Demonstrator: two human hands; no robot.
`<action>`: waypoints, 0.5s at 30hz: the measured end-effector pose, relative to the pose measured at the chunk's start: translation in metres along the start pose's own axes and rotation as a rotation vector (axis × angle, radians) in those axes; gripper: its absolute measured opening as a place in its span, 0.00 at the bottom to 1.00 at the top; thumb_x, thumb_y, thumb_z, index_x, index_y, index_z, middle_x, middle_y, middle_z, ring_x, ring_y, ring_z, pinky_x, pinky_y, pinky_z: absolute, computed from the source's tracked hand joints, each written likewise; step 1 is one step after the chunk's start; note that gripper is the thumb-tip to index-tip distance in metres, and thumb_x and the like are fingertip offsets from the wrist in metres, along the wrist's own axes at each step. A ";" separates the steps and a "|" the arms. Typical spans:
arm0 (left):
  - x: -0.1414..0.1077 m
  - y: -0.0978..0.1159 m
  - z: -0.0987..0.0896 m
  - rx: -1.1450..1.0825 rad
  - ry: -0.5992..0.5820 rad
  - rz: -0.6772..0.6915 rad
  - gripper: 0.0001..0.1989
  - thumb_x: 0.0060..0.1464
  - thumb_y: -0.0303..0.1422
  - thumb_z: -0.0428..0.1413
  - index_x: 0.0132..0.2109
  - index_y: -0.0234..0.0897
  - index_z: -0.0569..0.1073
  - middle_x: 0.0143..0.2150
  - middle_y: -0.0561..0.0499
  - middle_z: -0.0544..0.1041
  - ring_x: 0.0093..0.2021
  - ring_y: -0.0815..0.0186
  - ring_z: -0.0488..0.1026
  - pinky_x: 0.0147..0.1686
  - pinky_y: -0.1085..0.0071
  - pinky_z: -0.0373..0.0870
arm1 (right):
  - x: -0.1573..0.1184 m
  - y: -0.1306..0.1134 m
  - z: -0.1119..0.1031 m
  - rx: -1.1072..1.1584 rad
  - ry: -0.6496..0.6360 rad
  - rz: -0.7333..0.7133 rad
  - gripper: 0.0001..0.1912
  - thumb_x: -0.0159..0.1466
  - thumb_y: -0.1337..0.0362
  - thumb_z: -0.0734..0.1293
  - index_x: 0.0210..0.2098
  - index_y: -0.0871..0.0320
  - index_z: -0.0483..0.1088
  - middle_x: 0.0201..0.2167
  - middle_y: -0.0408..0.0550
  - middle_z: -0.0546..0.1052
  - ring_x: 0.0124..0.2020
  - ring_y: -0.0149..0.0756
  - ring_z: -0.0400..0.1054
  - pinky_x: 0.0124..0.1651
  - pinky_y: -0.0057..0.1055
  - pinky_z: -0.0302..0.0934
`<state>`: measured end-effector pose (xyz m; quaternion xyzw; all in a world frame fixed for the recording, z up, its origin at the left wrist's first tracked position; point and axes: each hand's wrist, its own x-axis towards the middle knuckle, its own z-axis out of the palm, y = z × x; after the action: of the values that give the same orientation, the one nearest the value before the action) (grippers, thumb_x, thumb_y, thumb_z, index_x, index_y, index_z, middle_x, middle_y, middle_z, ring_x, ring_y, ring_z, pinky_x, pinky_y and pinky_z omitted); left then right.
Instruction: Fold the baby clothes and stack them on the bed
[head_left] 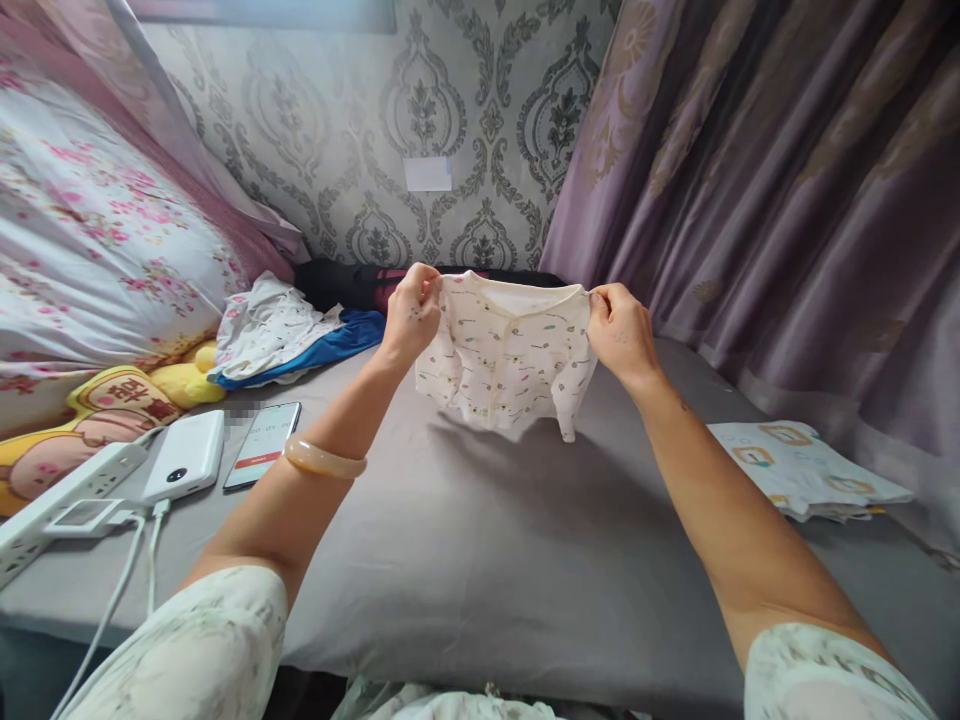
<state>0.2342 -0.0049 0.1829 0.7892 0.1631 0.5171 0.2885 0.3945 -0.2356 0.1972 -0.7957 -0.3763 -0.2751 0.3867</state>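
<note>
A small white baby shirt with a fine print and a front opening hangs stretched between my two hands, just over the grey bed sheet. My left hand pinches it at one shoulder. The other shoulder is pinched by my right hand. Its neckline faces up, and the sleeves and hem droop toward the sheet, where a shadow falls below. The fingertips are partly hidden by the backs of my hands.
On the left lie a pile of clothes, a yellow printed cushion, a phone, a white power bank and a power strip with cables. Folded printed cloth lies at right, beside the purple curtain.
</note>
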 end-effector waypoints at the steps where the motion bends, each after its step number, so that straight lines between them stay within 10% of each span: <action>1: -0.005 0.004 -0.006 -0.002 0.023 0.046 0.06 0.59 0.32 0.51 0.39 0.38 0.72 0.27 0.55 0.68 0.28 0.71 0.66 0.31 0.75 0.64 | -0.005 -0.003 -0.006 0.023 0.002 -0.011 0.16 0.69 0.57 0.56 0.37 0.58 0.71 0.33 0.53 0.77 0.38 0.43 0.70 0.41 0.36 0.61; 5: -0.022 0.032 -0.046 -0.041 -0.015 0.139 0.07 0.61 0.35 0.51 0.40 0.38 0.72 0.25 0.56 0.65 0.25 0.72 0.63 0.25 0.77 0.60 | -0.020 -0.015 -0.038 0.182 -0.064 0.006 0.16 0.67 0.51 0.60 0.37 0.55 0.72 0.28 0.47 0.75 0.30 0.37 0.68 0.33 0.33 0.61; 10: -0.021 0.055 -0.092 -0.078 -0.296 -0.080 0.10 0.57 0.39 0.56 0.37 0.38 0.76 0.25 0.54 0.69 0.22 0.73 0.62 0.20 0.77 0.57 | -0.022 -0.020 -0.067 0.520 -0.397 0.186 0.18 0.60 0.45 0.67 0.37 0.53 0.74 0.26 0.44 0.74 0.25 0.33 0.65 0.25 0.28 0.58; 15: -0.011 0.004 -0.071 -0.002 -0.626 -0.337 0.16 0.51 0.45 0.57 0.37 0.37 0.78 0.23 0.52 0.72 0.22 0.70 0.67 0.20 0.76 0.60 | -0.018 0.005 -0.038 0.515 -0.827 0.381 0.21 0.53 0.44 0.71 0.33 0.57 0.73 0.24 0.43 0.73 0.23 0.30 0.63 0.24 0.26 0.57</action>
<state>0.1651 0.0059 0.1985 0.8711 0.1940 0.1957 0.4064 0.3828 -0.2757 0.2027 -0.7713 -0.4016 0.2386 0.4323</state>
